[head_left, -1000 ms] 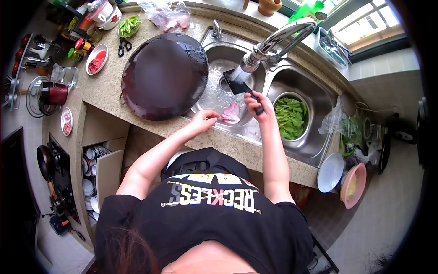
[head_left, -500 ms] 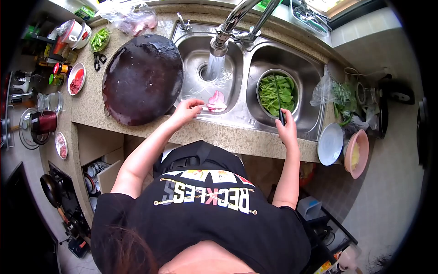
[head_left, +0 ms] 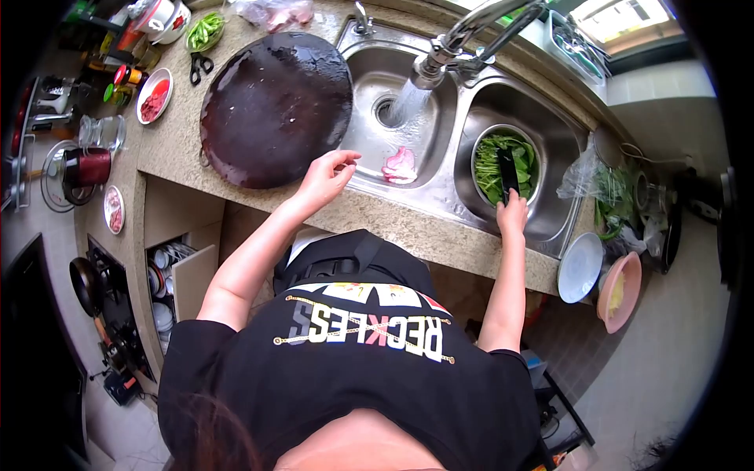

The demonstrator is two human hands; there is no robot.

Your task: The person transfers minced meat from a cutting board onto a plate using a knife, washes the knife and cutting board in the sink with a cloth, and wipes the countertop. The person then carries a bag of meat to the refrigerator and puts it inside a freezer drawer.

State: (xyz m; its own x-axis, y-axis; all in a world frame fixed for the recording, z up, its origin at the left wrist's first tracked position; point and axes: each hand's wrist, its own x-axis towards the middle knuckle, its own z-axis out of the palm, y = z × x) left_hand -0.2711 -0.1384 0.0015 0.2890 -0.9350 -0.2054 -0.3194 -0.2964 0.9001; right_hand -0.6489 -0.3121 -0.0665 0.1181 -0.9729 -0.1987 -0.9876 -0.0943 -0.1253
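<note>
Held the cleaver [head_left: 507, 169] in the right hand [head_left: 513, 212], fingers closed around the handle, blade over the greens [head_left: 488, 157] in the metal bowl [head_left: 539, 174], contact indeterminable. Kept the left hand [head_left: 326, 179] near the round board [head_left: 271, 110], fingers loosely spread, empty. Apparently positioned the blade; next, probably required steady control. Since one second earlier, moved the cleaver from the tap stream [head_left: 409, 105] to the bowl.
</note>
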